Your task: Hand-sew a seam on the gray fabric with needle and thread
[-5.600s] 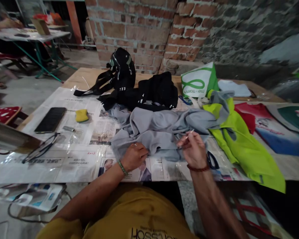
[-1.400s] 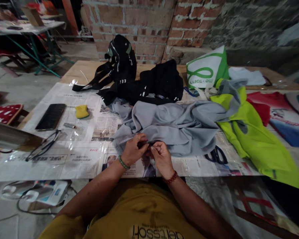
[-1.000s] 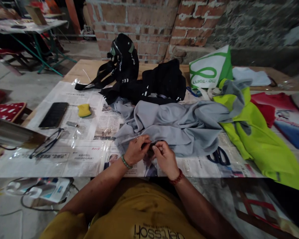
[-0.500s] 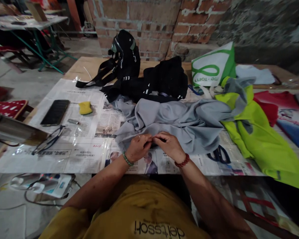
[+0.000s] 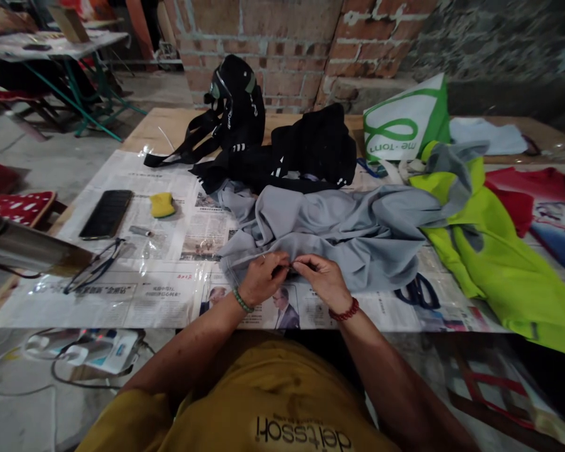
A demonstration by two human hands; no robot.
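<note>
- Step in hand, as I judge it: close fingertip work at the near edge of the crumpled grey cloth garment [image 5: 339, 216], both hands together.
- Next move seems to call for a steady left hold and a fine, controlled right pinch, with the cloth edge kept slack.
- Left hand [image 5: 263, 276]: fingers curled in over the garment's near edge, tips bunched.
- Right hand [image 5: 328, 279]: thumb and forefinger brought together in a pinch, tips just beside the left ones. Something small and dark shows between the two hands; too small to identify, and whether either hand grips it or cloth I cannot tell.
- Grey garment lies under and just beyond the fingers, spreading away to both sides.
- At the garment's near right corner: dark blue looped handles [image 5: 418, 292], probably scissors.
- Right of it, touching: fluorescent yellow-green cloth garment [image 5: 503, 263], hanging over the desk [image 5: 162, 119] edge.
- Behind it, touching: bunched black fabric [image 5: 313, 144].
- Left of it, apart: yellow sponge [image 5: 162, 204]; farther left, black rectangular phone [image 5: 106, 215].
- Beneath it: printed newspaper sheets [image 5: 136, 307].
</note>
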